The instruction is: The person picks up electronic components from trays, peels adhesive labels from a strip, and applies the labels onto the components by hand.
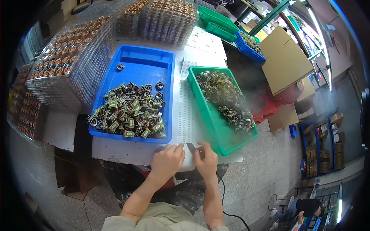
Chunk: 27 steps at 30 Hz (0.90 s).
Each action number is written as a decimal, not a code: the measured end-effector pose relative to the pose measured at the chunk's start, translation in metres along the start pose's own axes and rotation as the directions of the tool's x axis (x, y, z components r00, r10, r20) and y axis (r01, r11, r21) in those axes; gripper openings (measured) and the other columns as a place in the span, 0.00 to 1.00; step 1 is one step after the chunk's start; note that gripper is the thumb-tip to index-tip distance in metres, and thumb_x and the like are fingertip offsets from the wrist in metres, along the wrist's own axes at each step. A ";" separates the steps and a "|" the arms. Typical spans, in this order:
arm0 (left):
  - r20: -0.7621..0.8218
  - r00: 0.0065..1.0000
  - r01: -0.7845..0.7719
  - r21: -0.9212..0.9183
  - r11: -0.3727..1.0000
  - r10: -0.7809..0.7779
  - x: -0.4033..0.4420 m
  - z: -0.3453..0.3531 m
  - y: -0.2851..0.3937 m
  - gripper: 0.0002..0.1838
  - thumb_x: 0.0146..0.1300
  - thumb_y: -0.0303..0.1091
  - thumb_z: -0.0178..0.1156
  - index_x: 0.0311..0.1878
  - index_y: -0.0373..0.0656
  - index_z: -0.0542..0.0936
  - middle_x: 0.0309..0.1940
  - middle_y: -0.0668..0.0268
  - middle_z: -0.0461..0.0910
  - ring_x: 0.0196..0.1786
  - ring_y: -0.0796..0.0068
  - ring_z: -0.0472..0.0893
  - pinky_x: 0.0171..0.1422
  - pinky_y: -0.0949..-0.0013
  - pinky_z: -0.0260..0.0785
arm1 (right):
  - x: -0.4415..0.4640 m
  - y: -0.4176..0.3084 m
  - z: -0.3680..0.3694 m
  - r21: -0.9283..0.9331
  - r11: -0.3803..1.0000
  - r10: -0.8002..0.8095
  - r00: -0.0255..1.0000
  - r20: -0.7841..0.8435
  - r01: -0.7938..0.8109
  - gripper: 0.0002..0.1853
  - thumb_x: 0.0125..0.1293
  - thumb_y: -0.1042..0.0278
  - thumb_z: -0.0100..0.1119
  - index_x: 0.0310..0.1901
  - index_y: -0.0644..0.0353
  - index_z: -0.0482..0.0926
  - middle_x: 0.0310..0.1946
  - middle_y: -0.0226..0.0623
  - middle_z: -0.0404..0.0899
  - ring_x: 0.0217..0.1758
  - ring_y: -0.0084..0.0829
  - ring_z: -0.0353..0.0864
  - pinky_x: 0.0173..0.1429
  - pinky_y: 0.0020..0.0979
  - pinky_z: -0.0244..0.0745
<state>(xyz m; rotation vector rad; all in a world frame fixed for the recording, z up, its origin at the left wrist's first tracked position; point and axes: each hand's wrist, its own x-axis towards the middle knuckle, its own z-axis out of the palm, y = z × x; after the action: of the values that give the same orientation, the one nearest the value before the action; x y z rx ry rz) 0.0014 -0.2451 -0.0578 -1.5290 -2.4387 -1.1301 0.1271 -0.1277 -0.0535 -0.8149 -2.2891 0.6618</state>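
A long white sheet [186, 111] printed with rows of small labels lies between two trays. My left hand [167, 158] rests at its near end, with bent fingers pressed together; whatever lies under the fingertips is hidden. Beside it, my right hand [207, 158] grips a thin dark blade-like strip [191, 148] between thumb and fingers, its tip pointing toward the sheet. Left of the sheet, a blue tray [171, 73] holds a heap of small wound coils [129, 111] with pale labels. On the right, a green tray [210, 125] contains more coils [219, 90].
Clear plastic trays of copper-coloured coils [73, 50] are stacked at the left and back. Behind the green tray are a red object [269, 106] and cardboard [285, 57]. Shelving [323, 146] and a seated person [304, 210] appear far right.
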 end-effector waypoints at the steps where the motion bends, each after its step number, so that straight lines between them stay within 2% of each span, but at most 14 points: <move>1: -0.004 1.000 -0.004 -0.002 1.000 0.004 0.000 0.001 0.000 0.06 0.62 0.36 0.66 0.40 0.48 0.84 0.27 0.68 0.82 0.32 0.67 0.84 0.35 0.63 0.79 | 0.000 0.001 0.000 0.014 1.000 0.005 1.000 -0.003 -0.005 0.14 0.64 0.77 0.64 0.52 0.61 0.80 0.27 0.38 0.83 0.22 0.29 0.79 0.29 0.32 0.72; 7: 0.017 1.000 0.003 0.009 1.000 -0.003 0.000 -0.001 0.000 0.06 0.63 0.36 0.66 0.41 0.48 0.84 0.27 0.68 0.83 0.33 0.67 0.84 0.35 0.63 0.79 | -0.003 0.006 -0.001 0.105 0.992 0.069 0.998 0.004 -0.069 0.14 0.64 0.76 0.64 0.51 0.61 0.80 0.26 0.36 0.82 0.20 0.24 0.77 0.27 0.31 0.71; 13: 0.008 1.000 -0.002 0.012 1.000 0.002 -0.001 0.000 0.000 0.07 0.63 0.36 0.65 0.42 0.48 0.84 0.28 0.68 0.83 0.33 0.67 0.84 0.35 0.62 0.79 | -0.002 0.002 0.002 0.023 0.999 0.023 0.999 -0.032 -0.023 0.13 0.63 0.77 0.65 0.50 0.62 0.81 0.25 0.36 0.81 0.19 0.24 0.76 0.27 0.30 0.70; 27: 0.018 1.000 -0.005 0.036 0.999 0.004 0.000 -0.001 0.000 0.07 0.62 0.37 0.66 0.42 0.50 0.84 0.28 0.69 0.83 0.33 0.68 0.84 0.34 0.62 0.79 | 0.000 -0.003 0.000 0.067 0.997 0.052 0.998 -0.018 -0.050 0.09 0.63 0.75 0.66 0.45 0.64 0.82 0.26 0.36 0.83 0.21 0.25 0.78 0.28 0.29 0.71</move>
<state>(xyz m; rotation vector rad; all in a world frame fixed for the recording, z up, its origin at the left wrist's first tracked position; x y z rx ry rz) 0.0019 -0.2457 -0.0573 -1.5401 -2.4513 -1.0698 0.1262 -0.1297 -0.0516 -0.8472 -2.2227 0.7448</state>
